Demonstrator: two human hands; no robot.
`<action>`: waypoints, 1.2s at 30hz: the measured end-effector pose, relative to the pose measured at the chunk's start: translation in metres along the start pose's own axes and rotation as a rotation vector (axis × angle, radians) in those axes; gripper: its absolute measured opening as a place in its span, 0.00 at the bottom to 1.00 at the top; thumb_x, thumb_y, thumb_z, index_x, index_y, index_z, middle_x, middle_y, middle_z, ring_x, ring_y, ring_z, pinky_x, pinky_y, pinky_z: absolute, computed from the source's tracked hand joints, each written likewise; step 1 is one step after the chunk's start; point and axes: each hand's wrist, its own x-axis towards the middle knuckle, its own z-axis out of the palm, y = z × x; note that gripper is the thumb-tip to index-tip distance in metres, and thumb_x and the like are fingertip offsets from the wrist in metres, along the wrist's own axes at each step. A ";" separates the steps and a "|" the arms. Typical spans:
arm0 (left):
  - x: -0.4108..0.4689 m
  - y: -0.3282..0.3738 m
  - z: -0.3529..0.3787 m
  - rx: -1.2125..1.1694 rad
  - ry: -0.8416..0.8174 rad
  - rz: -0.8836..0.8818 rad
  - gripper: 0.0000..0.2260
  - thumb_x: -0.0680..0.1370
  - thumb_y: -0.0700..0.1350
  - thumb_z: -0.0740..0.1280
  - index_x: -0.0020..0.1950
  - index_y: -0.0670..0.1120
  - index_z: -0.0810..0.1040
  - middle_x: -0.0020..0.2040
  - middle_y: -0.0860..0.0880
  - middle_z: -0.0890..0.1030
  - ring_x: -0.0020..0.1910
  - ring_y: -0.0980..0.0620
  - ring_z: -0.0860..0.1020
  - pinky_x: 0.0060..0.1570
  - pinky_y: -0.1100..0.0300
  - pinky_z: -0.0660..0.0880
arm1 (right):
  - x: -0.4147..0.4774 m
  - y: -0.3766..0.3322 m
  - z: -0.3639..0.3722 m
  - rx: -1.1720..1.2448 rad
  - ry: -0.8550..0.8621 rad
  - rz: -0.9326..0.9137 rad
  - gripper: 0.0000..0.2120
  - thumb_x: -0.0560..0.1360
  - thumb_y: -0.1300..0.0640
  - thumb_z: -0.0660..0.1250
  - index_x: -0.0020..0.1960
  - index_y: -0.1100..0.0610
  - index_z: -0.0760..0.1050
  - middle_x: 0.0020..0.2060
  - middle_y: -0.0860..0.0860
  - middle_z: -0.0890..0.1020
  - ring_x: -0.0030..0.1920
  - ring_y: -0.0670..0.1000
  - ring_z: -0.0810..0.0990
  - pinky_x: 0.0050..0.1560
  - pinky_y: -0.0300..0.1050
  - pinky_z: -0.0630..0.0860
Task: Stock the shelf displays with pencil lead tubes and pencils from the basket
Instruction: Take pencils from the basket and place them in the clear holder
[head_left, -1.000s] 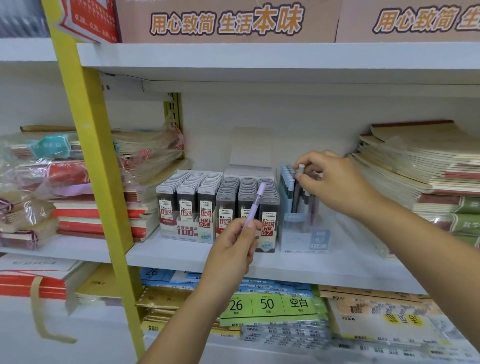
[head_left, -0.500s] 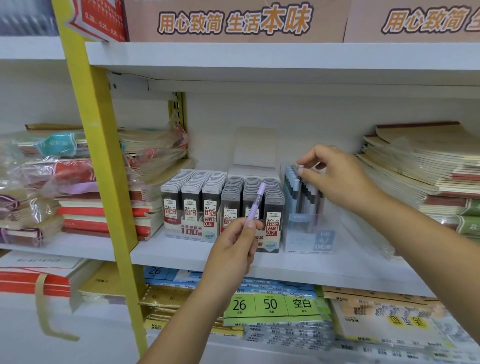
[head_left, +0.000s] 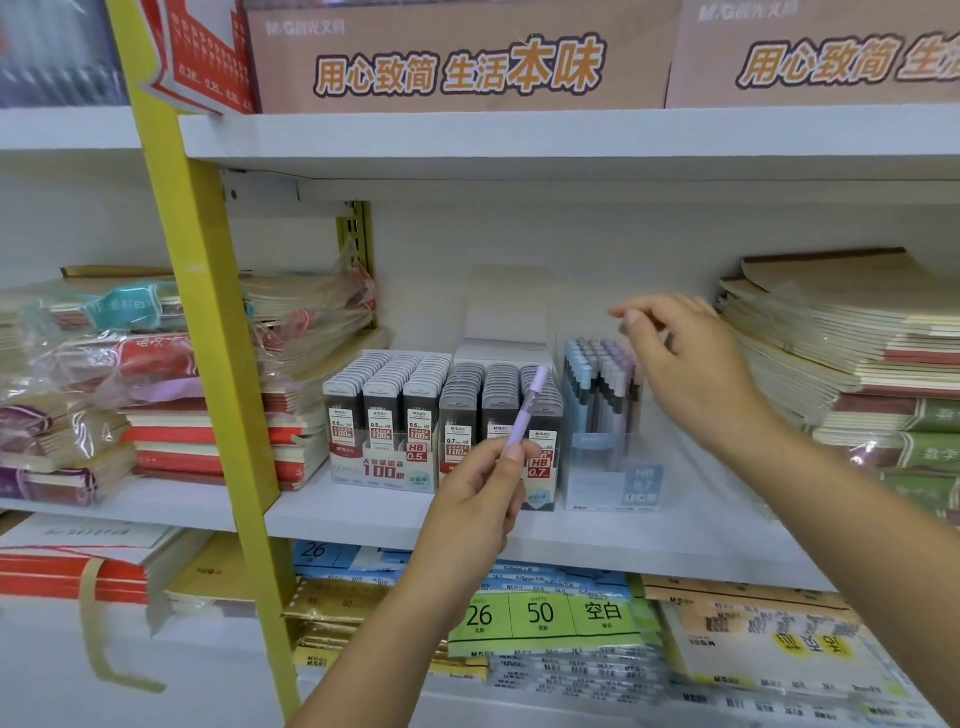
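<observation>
**Head view of a stationery shelf (head_left: 363, 514).** The left hand (head_left: 478, 499), near the centre of the frame, has its grip clamped on a purple pencil (head_left: 531, 408). Thumb and forefinger pinch the lower end. The shaft rises tilted toward 1 o'clock, and its cap lies in front of the tops of the 0.7 lead tubes (head_left: 498, 400).

The right hand (head_left: 691, 374), at 2 o'clock from the left hand, hovers over the clear pencil box (head_left: 613, 467). Its grip is loosely parted: forefinger and thumb are slightly curled and apart, with nothing seen between them. The outline of this hand is motion-blurred.

The clear pencil box stands on the shelf just beside the 0.7 lead tubes, at their 3 o'clock. It holds upright pencils with blue, grey and lilac caps. The 0.5 lead tubes (head_left: 384, 405) fill a display carton that touches the 0.7 carton at its 9 o'clock.

Stacked notebooks (head_left: 857, 364) lie at 3 o'clock of the pencil box. Wrapped notebook bundles (head_left: 104, 374) lie at 9 o'clock, beyond a yellow upright (head_left: 208, 338). Brown printed cartons (head_left: 457, 57) sit on the shelf above, at 12 o'clock.
</observation>
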 end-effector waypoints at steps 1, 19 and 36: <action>-0.001 0.002 0.002 0.000 -0.013 0.006 0.12 0.83 0.55 0.59 0.50 0.60 0.82 0.30 0.56 0.70 0.26 0.59 0.63 0.25 0.68 0.62 | -0.014 -0.007 -0.004 0.116 0.010 0.021 0.11 0.80 0.51 0.58 0.59 0.44 0.76 0.46 0.42 0.81 0.49 0.45 0.78 0.43 0.38 0.72; 0.028 0.000 0.021 1.343 0.192 0.678 0.21 0.79 0.53 0.68 0.72 0.54 0.75 0.75 0.49 0.71 0.78 0.45 0.64 0.77 0.42 0.57 | -0.039 0.018 -0.034 0.162 0.058 -0.025 0.09 0.78 0.55 0.67 0.56 0.47 0.70 0.47 0.47 0.82 0.47 0.46 0.82 0.42 0.35 0.76; 0.034 -0.012 0.016 1.394 0.157 0.668 0.19 0.76 0.51 0.73 0.67 0.54 0.78 0.76 0.46 0.70 0.76 0.42 0.67 0.76 0.37 0.55 | -0.031 0.041 -0.004 -0.076 -0.132 -0.008 0.07 0.76 0.54 0.69 0.54 0.49 0.76 0.43 0.43 0.73 0.41 0.44 0.73 0.38 0.31 0.65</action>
